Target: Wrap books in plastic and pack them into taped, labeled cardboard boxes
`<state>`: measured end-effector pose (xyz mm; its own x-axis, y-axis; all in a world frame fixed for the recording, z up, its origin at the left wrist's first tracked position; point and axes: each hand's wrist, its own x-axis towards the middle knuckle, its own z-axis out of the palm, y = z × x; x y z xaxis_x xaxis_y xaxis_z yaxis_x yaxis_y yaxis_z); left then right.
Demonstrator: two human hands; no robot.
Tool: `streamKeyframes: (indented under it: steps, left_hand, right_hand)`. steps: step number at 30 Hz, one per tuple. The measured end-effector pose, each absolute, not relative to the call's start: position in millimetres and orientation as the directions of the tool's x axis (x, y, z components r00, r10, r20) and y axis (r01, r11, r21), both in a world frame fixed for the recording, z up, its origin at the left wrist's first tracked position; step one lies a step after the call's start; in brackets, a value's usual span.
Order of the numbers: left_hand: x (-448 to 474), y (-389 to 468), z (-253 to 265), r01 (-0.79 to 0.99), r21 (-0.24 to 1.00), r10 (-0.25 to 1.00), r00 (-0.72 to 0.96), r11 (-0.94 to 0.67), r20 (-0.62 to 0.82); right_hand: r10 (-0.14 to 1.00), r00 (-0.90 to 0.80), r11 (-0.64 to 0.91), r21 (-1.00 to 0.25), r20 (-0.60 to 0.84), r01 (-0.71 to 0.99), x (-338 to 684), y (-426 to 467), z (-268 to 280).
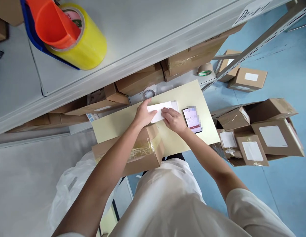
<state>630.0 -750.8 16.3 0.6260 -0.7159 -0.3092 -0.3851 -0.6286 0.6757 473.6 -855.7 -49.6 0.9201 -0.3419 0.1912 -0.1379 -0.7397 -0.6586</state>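
Observation:
A flat white paper piece [156, 114], perhaps a label or a small stack, lies over the cream board in front of me. My left hand [143, 115] grips its left end, with the thumb on top and the fingers at the far edge. The bent fingers of my right hand [174, 119] press together on its right part. A greyish-white edge [174, 105] shows beyond them; whether it is a separate sheet I cannot tell. To the right of my right hand lies a phone [192, 120] with its screen lit. My left forearm passes over a taped cardboard box [143, 161].
Above the cream board [204, 131] runs a grey shelf [143, 26] bearing a yellow tape roll [93, 42] with an orange dispenser. Boxes [140, 79] fill the level below. A large carton of smaller parcels [253, 149] stands at right; a plastic bag [71, 187] hangs left.

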Motion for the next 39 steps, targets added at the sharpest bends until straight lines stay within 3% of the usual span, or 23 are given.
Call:
streamKeyframes:
  steps: [2, 5, 8, 10, 13, 16, 18, 28, 32, 36, 39]
  left_hand:
    - [636, -749, 35, -0.524, 0.622, -0.771, 0.598, -0.582, -0.218]
    - [650, -739, 63, -0.666, 0.532, -0.843, 0.497, -0.522, -0.205]
    - [658, -733, 79, -0.733, 0.428, -0.844, 0.508, -0.528, -0.171]
    - [655, -735, 82, -0.771, 0.347, -0.838, 0.538, -0.534, -0.093]
    - [640, -744, 77, -0.867, 0.264, -0.904, 0.422, -0.423, -0.063]
    - [629, -753, 63, -0.921, 0.289, -0.961, 0.224, -0.263, -0.16]
    - [629, -757, 52, -0.92, 0.308, -0.961, 0.184, -0.243, -0.207]
    - [657, -768, 24, -0.851, 0.373, -0.921, 0.285, -0.37, -0.264]
    - [666, -771, 17, -0.84, 0.422, -0.931, 0.239, -0.34, -0.275]
    - [679, -766, 16, -0.811, 0.412, -0.91, 0.38, -0.415, -0.169]
    - [688, -757, 20, -0.758, 0.429, -0.86, 0.501, -0.491, -0.098]
  right_hand:
    - [-0.38, 0.898, -0.696, -0.707, 0.22, -0.122, 477, -864, -39]
    - [-0.414, 0.896, -0.555, -0.825, 0.159, -0.11, 484, -886, -33]
    - [-0.197, 0.973, -0.382, -0.923, 0.12, 0.036, 496, -904, -35]
    - [-0.121, 0.985, -0.335, -0.939, 0.127, 0.079, 503, -906, -35]
    - [-0.092, 0.98, -0.366, -0.921, 0.177, 0.132, 508, -900, -32]
    - [-0.047, 0.979, -0.408, -0.898, 0.201, 0.164, 508, -896, -28]
    - [-0.038, 0.982, -0.432, -0.889, 0.187, 0.153, 507, -897, -28]
    - [-0.099, 0.985, -0.547, -0.835, 0.139, 0.063, 506, -912, -43]
    - [-0.101, 0.995, -0.572, -0.819, 0.018, -0.044, 509, -920, -51]
    - [-0.061, 0.99, -0.725, -0.676, -0.126, -0.131, 509, -933, -64]
    - [-0.095, 0.976, -0.816, -0.547, -0.195, -0.189, 504, -941, -68]
